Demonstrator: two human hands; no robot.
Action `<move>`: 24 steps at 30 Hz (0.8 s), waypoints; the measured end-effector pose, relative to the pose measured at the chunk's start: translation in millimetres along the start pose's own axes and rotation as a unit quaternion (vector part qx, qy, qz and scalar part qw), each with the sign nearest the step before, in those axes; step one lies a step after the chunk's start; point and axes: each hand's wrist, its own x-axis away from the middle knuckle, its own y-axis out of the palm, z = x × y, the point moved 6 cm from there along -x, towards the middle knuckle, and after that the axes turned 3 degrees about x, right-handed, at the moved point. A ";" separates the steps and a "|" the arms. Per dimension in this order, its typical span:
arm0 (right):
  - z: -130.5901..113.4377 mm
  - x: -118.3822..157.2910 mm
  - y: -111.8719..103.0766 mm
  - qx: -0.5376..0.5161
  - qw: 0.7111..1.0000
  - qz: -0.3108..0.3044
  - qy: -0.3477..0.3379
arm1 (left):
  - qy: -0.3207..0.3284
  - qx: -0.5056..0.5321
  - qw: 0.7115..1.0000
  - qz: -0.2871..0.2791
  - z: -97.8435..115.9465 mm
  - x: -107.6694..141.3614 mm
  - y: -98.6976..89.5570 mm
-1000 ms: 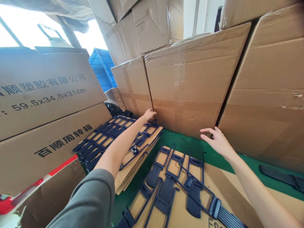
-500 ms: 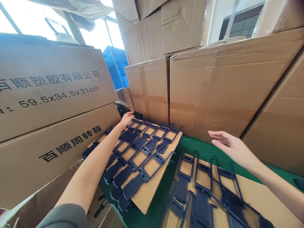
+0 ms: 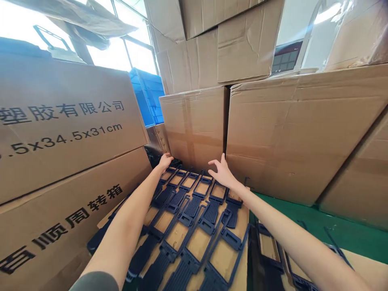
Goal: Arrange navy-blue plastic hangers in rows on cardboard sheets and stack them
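Dark blue plastic frame parts [image 3: 194,246] lie in rows on a cardboard sheet [image 3: 242,258], more of them below its left edge. My left hand [image 3: 165,161] is at the far left corner of the sheet, its fingers near the black plastic there; whether it grips anything is too small to tell. Above the back row of parts, my right hand [image 3: 222,173] has its thumb and fingers spread, with nothing held. My right forearm passes over the right side of the sheet.
Large cardboard boxes [image 3: 194,129] stand behind the parts, and printed boxes [image 3: 60,178] on the left. A second sheet with dark parts [image 3: 269,250] is at the lower right on the green surface [image 3: 348,238]. Blue crates [image 3: 148,97] stand at the back.
My right hand has moved left, from over the green surface to above the back of the first sheet. My left hand remains at the far left corner. The view has shifted.
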 end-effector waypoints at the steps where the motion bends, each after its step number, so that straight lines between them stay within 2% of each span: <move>1: 3.2 -6.5 5.9 -0.001 0.999 0.011 0.032 | -0.008 -0.001 1.000 0.001 -0.3 -8.6 0.2; 3: 8.6 -16.7 13.9 -0.003 0.997 0.031 0.067 | -0.024 -0.002 1.000 0.005 0.2 -25.0 -1.7; 7: 15.3 -30.8 20.7 -0.006 0.995 0.050 0.084 | -0.024 0.007 1.000 0.010 3.4 -52.4 -5.4; 12: 22.1 -40.4 24.8 -0.015 0.992 0.042 0.117 | -0.024 0.023 0.999 -0.014 -6.0 -74.5 10.3; 17: 33.4 -38.9 28.1 -0.027 0.990 0.021 0.134 | -0.012 0.027 0.999 -0.019 -20.8 -90.2 27.4; 24: 45.1 -32.2 38.4 -0.049 0.980 -0.008 0.194 | -0.009 0.017 0.999 -0.032 -31.2 -93.8 25.5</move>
